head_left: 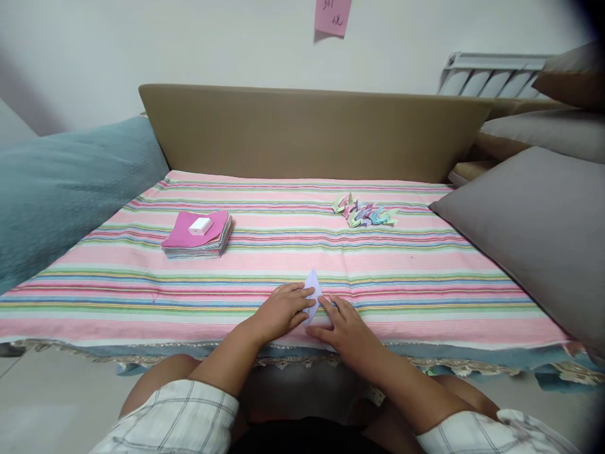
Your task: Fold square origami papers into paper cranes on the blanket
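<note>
A small sheet of pale lilac paper (312, 280), folded to a pointed kite-like shape, lies on the striped cloth (283, 246) near the front edge. My left hand (283, 309) rests on its left side, fingers apart and laid over the paper. From the right, my right hand (347, 325) closes on the paper's edge, the index finger on its right side and the thumb at the lower corner. The fingers partly cover the paper's lower half.
A stack of coloured paper (220, 243) with a white block-shaped object (200, 226) on top stands at left. Several folded paper figures (363, 213) lie together at back right. A blue-green cushion (80, 189) and grey pillows (529, 221) flank the cloth; a brown backrest (312, 132) stands behind.
</note>
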Demonstrator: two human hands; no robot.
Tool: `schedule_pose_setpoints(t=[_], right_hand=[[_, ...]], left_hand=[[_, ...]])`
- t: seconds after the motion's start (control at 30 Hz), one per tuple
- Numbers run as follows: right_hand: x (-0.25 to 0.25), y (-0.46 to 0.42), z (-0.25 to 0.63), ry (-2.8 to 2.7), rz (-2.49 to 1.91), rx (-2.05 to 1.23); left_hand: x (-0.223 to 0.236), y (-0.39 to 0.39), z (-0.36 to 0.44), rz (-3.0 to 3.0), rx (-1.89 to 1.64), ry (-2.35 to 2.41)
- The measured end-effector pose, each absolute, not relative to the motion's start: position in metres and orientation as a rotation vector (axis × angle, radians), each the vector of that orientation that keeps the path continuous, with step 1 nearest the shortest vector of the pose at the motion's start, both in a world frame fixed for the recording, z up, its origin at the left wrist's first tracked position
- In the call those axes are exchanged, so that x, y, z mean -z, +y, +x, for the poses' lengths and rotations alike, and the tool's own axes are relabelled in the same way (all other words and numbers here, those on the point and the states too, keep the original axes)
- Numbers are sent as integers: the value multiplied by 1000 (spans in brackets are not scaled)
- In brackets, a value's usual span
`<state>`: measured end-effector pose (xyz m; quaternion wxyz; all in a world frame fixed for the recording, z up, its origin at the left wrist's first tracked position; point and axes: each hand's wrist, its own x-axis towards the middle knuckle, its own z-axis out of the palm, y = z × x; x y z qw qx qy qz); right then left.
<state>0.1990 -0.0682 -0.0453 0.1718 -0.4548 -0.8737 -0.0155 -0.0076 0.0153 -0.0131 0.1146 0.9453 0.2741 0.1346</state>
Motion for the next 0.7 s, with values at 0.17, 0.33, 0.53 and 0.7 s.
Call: schedule_pose_setpoints(t=[0.17,0.33,0.53,0.7], right_hand=[[28,-65,209,-2483,-1258,-406],[20,-47,219,-2142,-1196,-529],[24,-31,206,-2038,-1296,-442],[24,-24,197,-2042,-1411,-398]], left_hand=[[12,15,-7,2763,-400,804],[12,14,-8,2758,-393,818],[13,13,-10,2776,-400,812],[15,13,-10,2808,-429,789]])
